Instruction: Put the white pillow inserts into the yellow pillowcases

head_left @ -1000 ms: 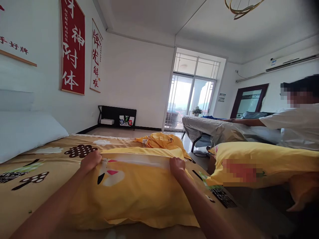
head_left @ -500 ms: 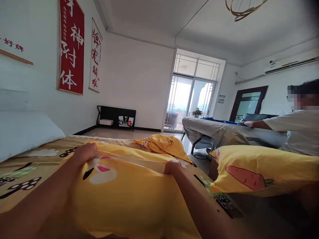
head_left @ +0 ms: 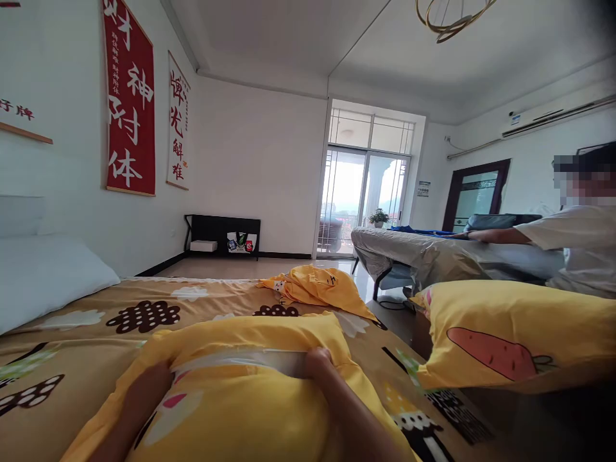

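A yellow pillowcase (head_left: 240,410) with a white and pink printed figure lies in front of me on the bed. Through its opening shows a strip of white pillow (head_left: 283,362). My left hand (head_left: 154,382) is closed on the left side of the opening, its fingertips hidden by the fabric. At the right end of the opening, my right hand (head_left: 318,364) grips the pillowcase edge, its fingers curled. Beyond the hands, the pillowcase's far flap lies spread on the patterned sheet (head_left: 202,305).
A yellow pillow with a carrot print (head_left: 520,327) sits at the right. Crumpled yellow fabric (head_left: 317,285) lies at the bed's far edge, a white pillow (head_left: 52,276) at the left. A person (head_left: 572,237) reaches over a plastic-covered table (head_left: 433,260).
Both hands have lowered toward me with the pillowcase. Its far flap now lies flatter on the bed, and the white pillow strip shows in the opening. The view tilted slightly up.
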`<state>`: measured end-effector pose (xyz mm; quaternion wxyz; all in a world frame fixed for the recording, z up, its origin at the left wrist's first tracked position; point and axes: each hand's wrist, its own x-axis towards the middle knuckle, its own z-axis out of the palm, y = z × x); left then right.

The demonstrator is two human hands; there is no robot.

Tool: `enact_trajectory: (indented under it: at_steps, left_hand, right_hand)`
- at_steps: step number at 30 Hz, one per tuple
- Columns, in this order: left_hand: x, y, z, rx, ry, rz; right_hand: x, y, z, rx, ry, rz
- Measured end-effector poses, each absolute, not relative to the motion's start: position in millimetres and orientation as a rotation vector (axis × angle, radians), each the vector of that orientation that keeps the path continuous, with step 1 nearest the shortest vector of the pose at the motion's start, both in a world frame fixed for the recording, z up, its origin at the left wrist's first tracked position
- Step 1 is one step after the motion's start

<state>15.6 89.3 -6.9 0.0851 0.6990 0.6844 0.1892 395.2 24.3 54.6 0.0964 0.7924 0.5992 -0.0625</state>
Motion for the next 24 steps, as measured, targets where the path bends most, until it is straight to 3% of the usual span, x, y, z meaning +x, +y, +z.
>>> enact_trajectory:
  at_steps: [12, 17, 24]
  left_hand:
    - [-6, 74, -19, 1.741, 1.951, 1.07]
    - [-1, 65, -20, 1.662, 1.701, 1.402]
    - [7, 62, -8, 1.758, 1.579, 1.041]
  right_hand:
    - [387, -42, 43, 2.393, 1.983, 0.141]
    - [383, -46, 43, 2.413, 1.976, 0.159]
    - [383, -42, 52, 2.322, 1.988, 0.067]
